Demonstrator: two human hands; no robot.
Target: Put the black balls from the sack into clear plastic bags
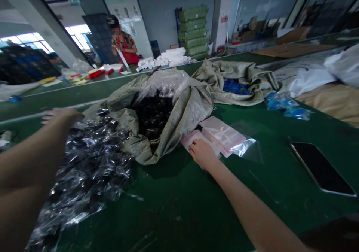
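My right hand (202,154) rests on a stack of clear plastic bags (196,136) with pinkish edges, its fingers curled at the stack; whether it pinches one is hidden. A second stack of clear bags (224,134) lies just to the right. My left hand (60,116) reaches out at the left, fingers spread, beyond a heap of clear bags packed with black items (95,158). Nothing shows in that hand. Between my hands stands an open woven sack (190,106) full of round, shiny black pieces (154,117).
Another woven sack (204,72) holds blue pieces (235,86). Small bags of blue items (283,102) and a phone (322,167) lie on the green table (174,207) at the right. Across the table a person in a red apron (123,46) handles a white strip near white boxes (168,58).
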